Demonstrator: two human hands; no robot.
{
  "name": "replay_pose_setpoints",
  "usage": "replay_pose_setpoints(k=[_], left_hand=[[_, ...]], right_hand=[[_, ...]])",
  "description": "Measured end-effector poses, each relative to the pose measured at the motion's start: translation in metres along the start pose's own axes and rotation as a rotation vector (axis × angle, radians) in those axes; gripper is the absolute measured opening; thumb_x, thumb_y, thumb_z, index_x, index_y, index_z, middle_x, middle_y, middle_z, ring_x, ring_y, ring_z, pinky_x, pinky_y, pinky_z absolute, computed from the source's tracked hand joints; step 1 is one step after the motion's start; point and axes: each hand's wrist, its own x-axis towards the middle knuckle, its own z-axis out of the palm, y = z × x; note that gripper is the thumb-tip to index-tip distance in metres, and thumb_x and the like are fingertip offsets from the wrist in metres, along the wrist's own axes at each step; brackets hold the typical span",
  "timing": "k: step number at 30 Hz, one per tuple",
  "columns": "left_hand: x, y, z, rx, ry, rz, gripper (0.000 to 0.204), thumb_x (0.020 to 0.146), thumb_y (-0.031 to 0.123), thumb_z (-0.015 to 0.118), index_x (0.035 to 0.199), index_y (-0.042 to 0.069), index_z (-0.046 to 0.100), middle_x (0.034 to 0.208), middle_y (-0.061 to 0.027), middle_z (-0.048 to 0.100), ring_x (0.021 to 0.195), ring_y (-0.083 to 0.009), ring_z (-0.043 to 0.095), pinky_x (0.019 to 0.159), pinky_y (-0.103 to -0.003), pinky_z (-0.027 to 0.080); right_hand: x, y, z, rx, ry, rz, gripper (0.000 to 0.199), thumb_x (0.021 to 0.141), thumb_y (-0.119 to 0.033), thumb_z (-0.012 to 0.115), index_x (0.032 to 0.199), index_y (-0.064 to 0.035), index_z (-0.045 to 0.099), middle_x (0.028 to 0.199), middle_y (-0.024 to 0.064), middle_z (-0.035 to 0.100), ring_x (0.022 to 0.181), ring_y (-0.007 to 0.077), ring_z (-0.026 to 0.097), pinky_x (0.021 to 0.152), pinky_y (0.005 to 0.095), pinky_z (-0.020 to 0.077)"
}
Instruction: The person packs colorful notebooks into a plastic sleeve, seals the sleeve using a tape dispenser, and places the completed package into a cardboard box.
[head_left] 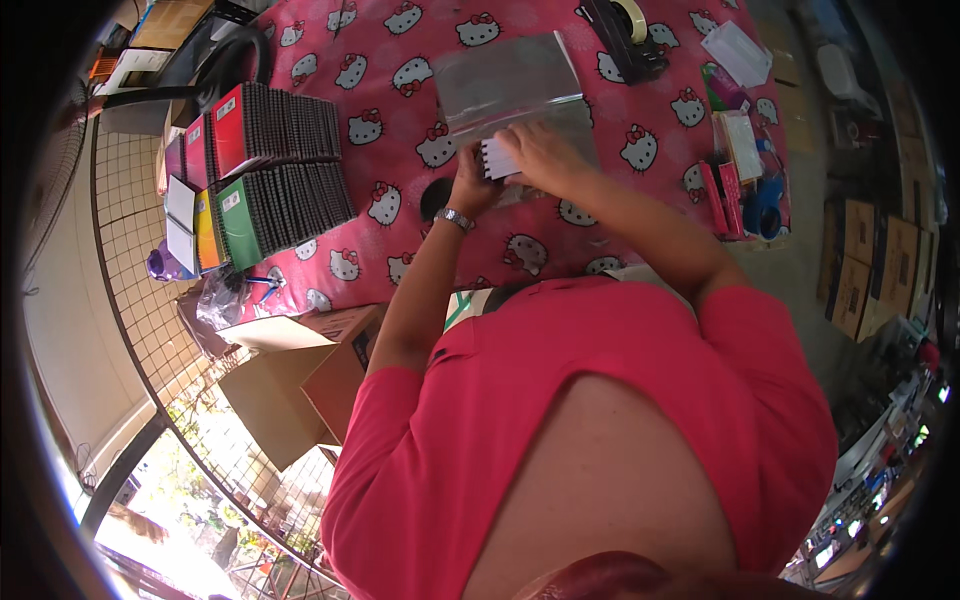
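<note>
A small white-paged spiral notepad (497,160) is held low over the near end of some clear plastic sheets or bags (508,85). My left hand (474,182) grips its left edge, beside the black coil. My right hand (543,156) lies over its right side with the fingers closed against the pages. The right thumb and the notepad's underside are hidden. Beside my left wrist, a dark round object (436,198) is partly covered by the arm.
Stacked spiral notebooks (290,130) with coloured covers stand at the left on a pink patterned tablecloth (385,240). A black tape dispenser (628,45) sits at the far right. Blue-handled pliers (265,286) lie near the front left corner. Below stands an open cardboard box (290,385).
</note>
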Motion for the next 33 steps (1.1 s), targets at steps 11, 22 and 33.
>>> replay_pose_setpoints(k=[11,22,33], left_hand=[[-0.028,0.029,0.003,0.323,-0.093,0.084,0.021,0.073,0.013,0.064,0.093,0.013,0.061,0.106,-0.0059,0.056,0.104,-0.0295,0.051,0.083,-0.043,0.043],[-0.007,0.022,0.007,0.42,-0.21,0.099,0.014,0.075,0.016,0.06,0.089,0.011,0.062,0.101,-0.0074,0.057,0.094,-0.0308,0.054,0.08,-0.043,0.046],[0.006,0.028,0.002,0.417,-0.298,0.065,0.021,0.077,0.019,0.061,0.096,0.009,0.063,0.104,-0.0121,0.059,0.099,-0.033,0.055,0.079,-0.044,0.049]], right_hand=[[0.034,0.086,0.051,1.363,-0.023,1.129,0.076,0.07,-0.058,0.071,0.108,0.0058,0.053,0.095,0.0151,0.06,0.079,0.0229,0.061,0.056,0.0335,0.0488],[0.029,0.085,0.062,0.502,0.226,1.086,0.087,0.07,-0.068,0.062,0.114,0.0066,0.052,0.115,0.025,0.054,0.103,0.0333,0.056,0.084,0.0394,0.0468],[-0.072,0.05,0.071,0.248,0.01,0.216,0.029,0.072,-0.024,0.069,0.095,-0.0086,0.062,0.092,0.0114,0.06,0.09,0.033,0.058,0.082,0.0428,0.0463]])
